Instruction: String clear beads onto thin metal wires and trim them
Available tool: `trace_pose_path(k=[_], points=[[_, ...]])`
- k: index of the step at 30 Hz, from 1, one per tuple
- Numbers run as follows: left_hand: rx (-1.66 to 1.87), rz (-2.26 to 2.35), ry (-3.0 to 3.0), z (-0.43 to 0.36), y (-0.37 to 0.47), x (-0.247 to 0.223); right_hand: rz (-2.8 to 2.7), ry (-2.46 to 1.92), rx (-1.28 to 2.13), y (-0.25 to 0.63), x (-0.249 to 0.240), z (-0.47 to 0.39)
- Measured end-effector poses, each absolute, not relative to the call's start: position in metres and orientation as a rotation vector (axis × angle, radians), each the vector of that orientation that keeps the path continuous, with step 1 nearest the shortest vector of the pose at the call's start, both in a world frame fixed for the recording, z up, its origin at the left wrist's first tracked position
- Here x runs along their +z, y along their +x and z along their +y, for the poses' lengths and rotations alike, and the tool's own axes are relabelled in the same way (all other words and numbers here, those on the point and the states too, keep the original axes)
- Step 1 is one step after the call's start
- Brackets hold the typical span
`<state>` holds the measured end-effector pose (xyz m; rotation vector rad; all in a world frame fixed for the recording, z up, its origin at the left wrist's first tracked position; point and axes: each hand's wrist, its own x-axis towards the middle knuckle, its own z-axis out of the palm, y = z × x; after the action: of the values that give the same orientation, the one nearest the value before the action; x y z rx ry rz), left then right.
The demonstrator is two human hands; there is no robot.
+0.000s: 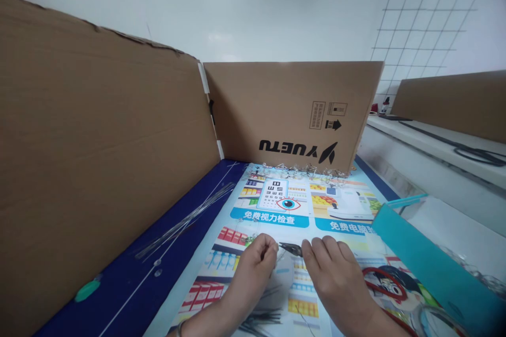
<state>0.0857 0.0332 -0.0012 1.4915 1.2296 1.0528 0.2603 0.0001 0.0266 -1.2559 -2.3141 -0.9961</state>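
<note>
My right hand [336, 274] is closed around a pair of pliers [291, 249], whose dark jaws point left toward my left hand. My left hand [256, 258] is closed, thumb and forefinger pinched together just left of the plier tips. What it pinches is too small to make out; a thin wire-like line shows near the jaws. Below my hands lies a bunch of dark thin wires [263, 318], partly hidden by my left forearm. The printed mat [237, 221] is under both hands.
Cardboard panels [106, 131] wall off the left and back. Small clear pieces [304, 171] line the back. A wire bundle [190, 218] and a green piece [87, 290] lie left. On the right are a teal box [430, 258], red-handled scissors [369, 274] and a white ledge [435, 142].
</note>
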Motion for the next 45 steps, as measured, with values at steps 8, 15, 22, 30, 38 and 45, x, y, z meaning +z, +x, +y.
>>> trace_pose_path(k=[8,15,22,30,38,45], points=[[1.045,1.211,1.468,0.0317,0.0854,-0.0004,-2.342,-1.282,-0.945,0.2615,0.0277,-0.0004],[1.045,1.199,1.458,0.0314,0.0851,0.0000,-2.355,-1.305,-0.904,0.2629,0.0274,0.0001],[1.038,1.184,1.451,0.0319,0.0850,-0.0021,-2.365,-1.305,-0.878,0.2628,0.0292,0.0004],[1.033,1.210,1.483,0.0314,0.0850,0.0002,-2.373,-1.322,-0.848,0.2642,0.0273,0.0006],[1.026,1.205,1.525,0.0318,0.0845,0.0001,-2.375,-1.325,-0.830,0.2652,0.0270,0.0016],[1.070,1.219,1.788,0.0343,0.0793,0.0029,-2.355,-1.308,-0.846,0.2659,0.0264,0.0017]])
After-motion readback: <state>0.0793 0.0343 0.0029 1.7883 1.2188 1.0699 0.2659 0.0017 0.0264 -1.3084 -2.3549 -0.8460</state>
